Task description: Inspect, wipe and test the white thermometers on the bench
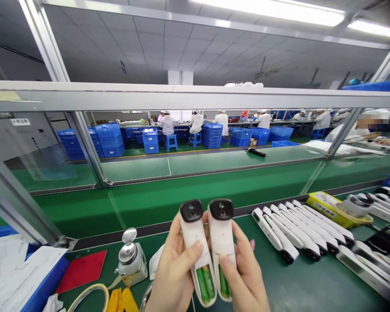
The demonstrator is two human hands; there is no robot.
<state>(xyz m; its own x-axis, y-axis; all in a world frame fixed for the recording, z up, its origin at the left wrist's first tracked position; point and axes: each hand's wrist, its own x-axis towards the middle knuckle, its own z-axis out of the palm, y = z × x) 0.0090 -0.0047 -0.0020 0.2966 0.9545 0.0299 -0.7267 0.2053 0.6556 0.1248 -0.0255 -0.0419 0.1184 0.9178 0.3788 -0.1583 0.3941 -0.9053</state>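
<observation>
My left hand (173,275) is closed around a white infrared thermometer (190,232), its thumb pressed on the body above the open battery bay. Two green batteries (204,281) show in that bay. A second white infrared thermometer (221,234) is gripped in my right hand (248,275), with the thumb over part of its bay. Green batteries (224,281) are partly visible there too. Both thermometers stand side by side, black sensor ends up, above the green bench (289,284). The fingers behind them are largely hidden.
To the right lies a row of white thermometers (299,234), near a yellow box (328,208). On the left are a pump bottle (131,262), a red sheet (82,271), a tape roll (91,297) and a blue tray of papers (48,288). A metal rail (195,99) crosses ahead.
</observation>
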